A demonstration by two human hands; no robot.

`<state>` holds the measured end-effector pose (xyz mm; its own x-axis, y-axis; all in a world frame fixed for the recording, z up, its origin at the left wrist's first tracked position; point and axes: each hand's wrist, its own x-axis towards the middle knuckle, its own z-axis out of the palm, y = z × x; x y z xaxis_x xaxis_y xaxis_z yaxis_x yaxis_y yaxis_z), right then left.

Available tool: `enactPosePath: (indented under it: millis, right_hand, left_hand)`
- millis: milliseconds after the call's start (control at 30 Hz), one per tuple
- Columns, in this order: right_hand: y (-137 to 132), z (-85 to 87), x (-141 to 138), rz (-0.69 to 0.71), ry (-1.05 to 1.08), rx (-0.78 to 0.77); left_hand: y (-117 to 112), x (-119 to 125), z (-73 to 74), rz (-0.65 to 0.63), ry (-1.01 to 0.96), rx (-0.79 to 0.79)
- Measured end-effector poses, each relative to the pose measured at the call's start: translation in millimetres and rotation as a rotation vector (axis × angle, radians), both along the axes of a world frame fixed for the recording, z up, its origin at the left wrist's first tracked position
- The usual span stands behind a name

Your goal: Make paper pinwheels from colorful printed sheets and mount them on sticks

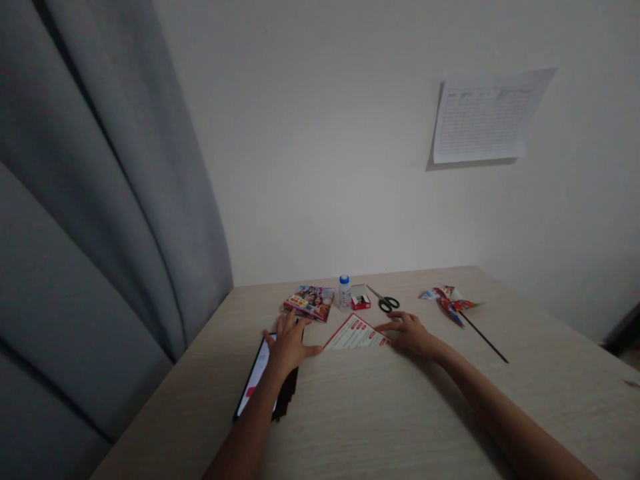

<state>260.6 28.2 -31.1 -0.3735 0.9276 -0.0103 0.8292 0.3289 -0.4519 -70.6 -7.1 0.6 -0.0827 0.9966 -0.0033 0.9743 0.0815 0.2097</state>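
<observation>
My left hand (290, 345) rests flat with its fingers spread, just above a black-framed phone or tablet (254, 375), and its thumb points toward a triangular sheet of paper (354, 336) with a red border and red-and-white print. My right hand (409, 334) lies with its fingertips on the sheet's right corner, not gripping it. Beyond my left fingers lies a colourful picture booklet (310, 302). A black fabric piece (286, 395) sticks out under my left wrist.
Along the wooden table (360, 413) stand a blue-capped plastic bottle (345, 292), a small red box (361, 300) and black-handled scissors (384, 300). A paper pinwheel (450, 303) on a black stick lies right. A grey curtain (100, 200) hangs left; a printed sheet (483, 117) is on the wall.
</observation>
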Motion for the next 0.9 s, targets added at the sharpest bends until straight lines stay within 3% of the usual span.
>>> enactPosePath:
  millis: [400,633,900]
  right_hand:
    - [1,-2.8,6,-0.001,0.024,0.019]
    - [8,-17.5,13,-0.144,0.091,0.044]
    - [5,-15.8,14,-0.131,0.132,0.055]
  left_hand:
    - [-1,6,1.3,0.004,0.003,0.026]
    - [-4,24,-2.4,-0.076,-0.069,0.171]
    - [-7,39,-14.7,-0.161,-0.086,0.191]
